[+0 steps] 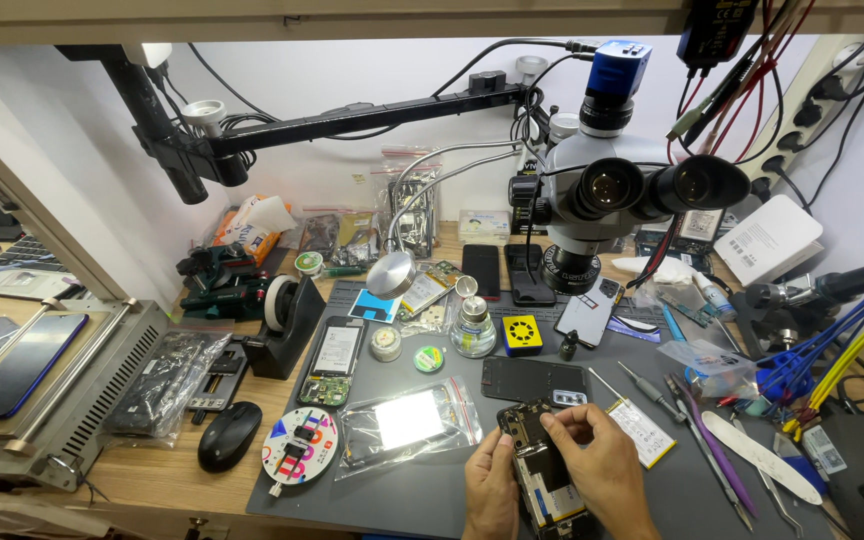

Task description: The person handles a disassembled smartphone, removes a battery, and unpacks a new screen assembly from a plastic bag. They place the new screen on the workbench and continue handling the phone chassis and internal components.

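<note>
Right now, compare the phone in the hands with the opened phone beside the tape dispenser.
The held phone is gripped by the left hand and right hand; the other phone lies untouched on the mat. The held one looks mostly dark inside; the other shows a pale panel above a green board. Both are open, insides up.

Both wrists are running off the bottom edge; the opened phone (542, 475) is lying partly hidden beneath the left hand (492, 490) and right hand (602, 465), its lower end cut off.

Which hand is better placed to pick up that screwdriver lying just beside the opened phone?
Probably the right hand: the screwdriver lies on its side of the opened phone, while the left hand steadies the phone's other edge.
</note>
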